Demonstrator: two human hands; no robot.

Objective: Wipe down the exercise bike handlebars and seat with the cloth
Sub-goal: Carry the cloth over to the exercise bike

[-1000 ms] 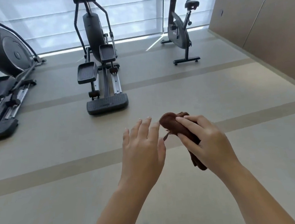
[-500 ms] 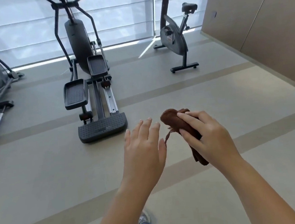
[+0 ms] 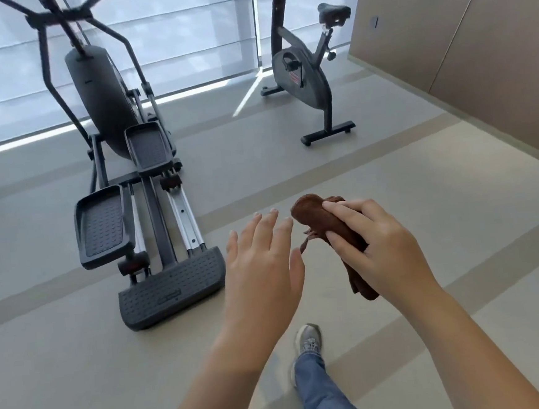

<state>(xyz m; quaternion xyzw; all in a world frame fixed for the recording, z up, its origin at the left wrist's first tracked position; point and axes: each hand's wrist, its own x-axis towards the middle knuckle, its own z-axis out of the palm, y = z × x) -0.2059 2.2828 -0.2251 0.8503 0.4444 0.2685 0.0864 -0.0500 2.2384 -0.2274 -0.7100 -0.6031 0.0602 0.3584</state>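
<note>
Cloth (image 3: 323,224), brown, rolled up, clasped in my view's right hand (image 3: 379,247), fingers wrapped over top; lower end sticks out below the palm. Left hand (image 3: 263,269) just beside it, fingers spread, holding nothing, thumb near a dangling corner. Exercise bike (image 3: 307,72) well apart, far side by window, seat (image 3: 334,11) up top. Elliptical (image 3: 130,170) to L. Shoe (image 3: 307,338) + jeans leg below on grey floor (image 3: 420,166).
</note>
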